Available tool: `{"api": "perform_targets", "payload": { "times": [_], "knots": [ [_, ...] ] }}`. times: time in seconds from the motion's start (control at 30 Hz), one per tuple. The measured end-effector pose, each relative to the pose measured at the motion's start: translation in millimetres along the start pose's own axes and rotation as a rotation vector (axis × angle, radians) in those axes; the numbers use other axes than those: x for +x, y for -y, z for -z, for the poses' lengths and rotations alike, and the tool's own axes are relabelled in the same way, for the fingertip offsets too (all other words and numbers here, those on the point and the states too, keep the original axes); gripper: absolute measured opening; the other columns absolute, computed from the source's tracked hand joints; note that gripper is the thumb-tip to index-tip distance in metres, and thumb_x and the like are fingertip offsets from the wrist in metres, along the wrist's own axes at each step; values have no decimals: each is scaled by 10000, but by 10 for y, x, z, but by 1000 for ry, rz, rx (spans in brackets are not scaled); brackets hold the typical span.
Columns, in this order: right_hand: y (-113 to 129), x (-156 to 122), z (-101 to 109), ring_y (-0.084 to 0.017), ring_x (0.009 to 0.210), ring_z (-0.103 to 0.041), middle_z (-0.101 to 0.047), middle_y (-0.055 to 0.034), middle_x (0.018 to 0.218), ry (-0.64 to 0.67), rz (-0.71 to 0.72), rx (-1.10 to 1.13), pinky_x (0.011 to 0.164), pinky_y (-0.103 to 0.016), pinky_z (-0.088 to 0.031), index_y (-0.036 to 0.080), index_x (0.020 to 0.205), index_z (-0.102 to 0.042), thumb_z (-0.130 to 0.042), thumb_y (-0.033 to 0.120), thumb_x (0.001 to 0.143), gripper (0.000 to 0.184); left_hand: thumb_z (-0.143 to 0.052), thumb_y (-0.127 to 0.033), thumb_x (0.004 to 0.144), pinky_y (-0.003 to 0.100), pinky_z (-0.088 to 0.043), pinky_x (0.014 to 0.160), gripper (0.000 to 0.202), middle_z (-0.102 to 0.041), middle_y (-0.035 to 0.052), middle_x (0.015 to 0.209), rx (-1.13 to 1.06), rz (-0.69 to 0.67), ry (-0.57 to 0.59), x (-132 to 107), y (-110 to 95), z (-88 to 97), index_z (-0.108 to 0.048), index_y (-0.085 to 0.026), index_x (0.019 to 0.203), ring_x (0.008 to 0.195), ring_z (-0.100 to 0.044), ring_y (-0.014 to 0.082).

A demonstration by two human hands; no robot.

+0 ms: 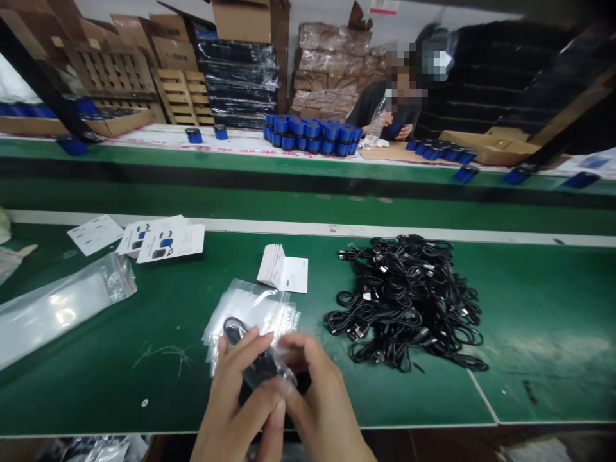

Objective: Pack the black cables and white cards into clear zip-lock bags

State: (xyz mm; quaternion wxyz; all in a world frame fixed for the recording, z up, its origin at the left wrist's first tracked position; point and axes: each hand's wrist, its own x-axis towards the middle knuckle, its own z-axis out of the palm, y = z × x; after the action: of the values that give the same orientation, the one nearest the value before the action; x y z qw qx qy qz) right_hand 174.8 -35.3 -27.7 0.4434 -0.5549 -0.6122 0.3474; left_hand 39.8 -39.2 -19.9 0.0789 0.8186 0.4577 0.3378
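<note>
Left hand (pixel 235 391), right hand (pixel 327 401), bagged black cable (pixel 255 359) between them

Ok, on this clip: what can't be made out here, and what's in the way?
Head view:
The black cable in the clear bag: mostly hidden by the left hand and right hand.
Wrists: cut off by the bottom edge.
Printed leaflets: wording too small.
Co-worker's hand: held item too small.

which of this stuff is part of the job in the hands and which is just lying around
Job: left hand, right hand, bagged black cable, clear bags, black cable pile

Lying about: printed cards, large clear bag, blue cylinders, cardboard boxes
</note>
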Motion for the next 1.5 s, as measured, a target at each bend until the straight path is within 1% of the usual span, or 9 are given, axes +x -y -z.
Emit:
{"api": "perform_targets", "payload": {
  "times": [0.13,0.27,0.37,0.5,0.73,0.83,0.93,1.0,1.5],
  "knots": [
    [46,65,138,-116,564,-515,-552,42,605,314,-55,-14,529,-207,-373,175,620,-552,-599,86,744,160,-617,-241,723,685,-187,1039,111,-678,51,1101,18,-107,228,118,140,139,-528,-262,786,1088,-599,322],
    [140,99,327,-122,631,-563,-626,36,679,454,-124,27,576,-203,-394,181,726,-655,-574,35,737,167,-741,-325,612,416,-558,748,485,-718,-15,774,-36,172,422,256,262,301,-562,-278,1061,737,-704,261],
    [164,123,435,-103,567,-524,-588,50,607,536,-169,111,526,-190,-372,177,719,-674,-511,64,799,215,-714,-334,665,266,-541,577,331,-717,-39,772,-175,315,579,307,264,354,-628,-312,984,688,-698,213],
    [156,151,477,-108,556,-541,-609,35,608,490,-212,87,536,-199,-405,178,772,-689,-517,81,805,200,-676,-318,715,240,-506,590,91,-710,-56,741,-275,421,672,317,219,337,-648,-281,793,671,-675,183],
    [165,128,425,-139,665,-600,-646,10,710,300,-150,137,631,-240,-460,207,858,-674,-577,178,827,105,-536,-405,815,233,-457,547,198,-637,-38,636,-491,521,564,310,193,280,-644,-246,770,583,-591,150],
    [123,105,388,-159,738,-596,-642,-20,839,246,-187,315,672,-265,-484,205,1042,-621,-660,282,774,281,-517,-404,833,221,-430,524,225,-582,-32,615,-586,606,485,289,201,234,-625,-226,747,564,-539,133],
    [82,108,319,-142,657,-548,-586,2,721,214,-180,292,606,-241,-446,189,812,-623,-638,256,777,77,-549,-407,819,220,-429,538,199,-551,-35,626,-693,676,406,248,189,171,-592,-229,741,585,-521,130],
    [67,121,279,-129,586,-502,-526,24,613,173,-197,248,557,-232,-405,186,663,-564,-585,245,804,155,-555,-406,818,220,-444,578,172,-566,-40,664,-787,715,351,229,173,145,-575,-241,778,621,-536,130],
    [95,139,368,-126,585,-531,-551,12,623,59,-30,75,559,-221,-401,184,652,-567,-543,219,848,201,-546,-403,831,183,-403,537,249,-611,-24,641,-668,677,245,250,244,241,-628,-221,683,593,-553,118]
  ]
}}
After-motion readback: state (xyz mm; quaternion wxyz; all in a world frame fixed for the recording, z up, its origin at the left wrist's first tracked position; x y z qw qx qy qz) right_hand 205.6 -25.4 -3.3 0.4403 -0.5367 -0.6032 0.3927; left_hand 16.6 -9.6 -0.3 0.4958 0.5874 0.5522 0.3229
